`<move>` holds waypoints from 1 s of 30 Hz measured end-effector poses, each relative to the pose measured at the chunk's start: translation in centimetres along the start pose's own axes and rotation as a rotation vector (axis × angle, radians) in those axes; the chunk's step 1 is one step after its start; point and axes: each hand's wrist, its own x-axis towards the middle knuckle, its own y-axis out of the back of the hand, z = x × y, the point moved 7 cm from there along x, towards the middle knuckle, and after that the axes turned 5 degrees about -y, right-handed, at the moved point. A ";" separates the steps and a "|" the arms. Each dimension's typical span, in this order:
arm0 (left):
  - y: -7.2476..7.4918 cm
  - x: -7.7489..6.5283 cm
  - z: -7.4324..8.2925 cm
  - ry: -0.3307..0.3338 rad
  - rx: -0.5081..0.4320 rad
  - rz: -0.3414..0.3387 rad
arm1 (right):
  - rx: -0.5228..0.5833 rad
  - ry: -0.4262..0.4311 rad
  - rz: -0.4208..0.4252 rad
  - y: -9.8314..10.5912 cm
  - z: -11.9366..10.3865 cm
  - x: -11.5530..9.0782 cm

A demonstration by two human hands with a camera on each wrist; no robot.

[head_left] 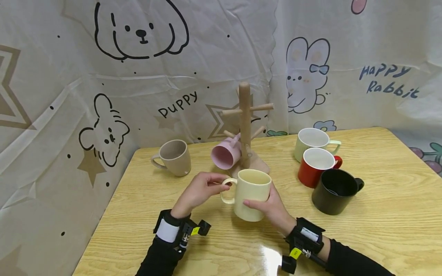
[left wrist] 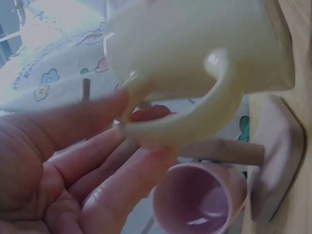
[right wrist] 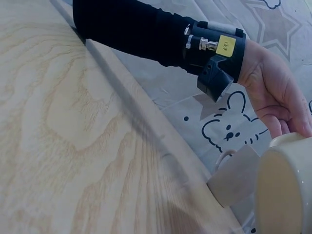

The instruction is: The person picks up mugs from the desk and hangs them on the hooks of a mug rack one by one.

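Note:
A pale yellow mug [head_left: 251, 197] is held upright above the table, its handle [left wrist: 222, 107] pointing left. My left hand [head_left: 202, 188] pinches that handle between thumb and fingers. From the right side, my right hand [head_left: 274, 209] grips the mug's body, with the thumb across its front; its other fingers are hidden behind the mug. In the right wrist view the mug's base [right wrist: 280, 195] fills the lower right corner. Just behind the mug stands a wooden mug tree [head_left: 245, 122], with a pink mug [head_left: 229, 151] hanging tilted on its lower left side.
A taupe mug [head_left: 176, 159] stands on the wooden table [head_left: 138, 230] at the back left. To the right, a light green mug [head_left: 307, 143], a red mug [head_left: 310, 170] and a black mug [head_left: 331, 195] stand close together. A printed curtain [head_left: 207, 46] hangs behind the table.

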 end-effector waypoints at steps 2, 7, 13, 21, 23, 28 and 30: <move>0.6 -0.1 0.1 -0.010 -0.012 0.002 | 0.021 0.011 -0.002 0.1 -0.2 0.0; 2.8 -0.8 -0.1 0.033 -0.128 0.049 | 0.086 0.021 0.002 0.5 -0.7 0.1; 5.1 -1.6 -0.4 0.042 -0.250 0.126 | 0.172 0.078 -0.002 0.7 -1.8 -0.3; 6.8 -2.1 -0.4 -0.007 -0.321 0.241 | 0.321 0.120 0.077 1.8 -3.0 -0.2; 6.9 -2.1 -0.4 -0.012 -0.325 0.249 | 0.339 0.116 0.101 2.2 -3.2 0.1; 6.9 -2.2 -0.2 -0.018 -0.321 0.245 | 0.359 0.099 0.143 2.6 -3.4 1.1; 6.9 -2.2 -0.1 -0.018 -0.319 0.239 | 0.361 0.090 0.151 2.6 -3.4 1.4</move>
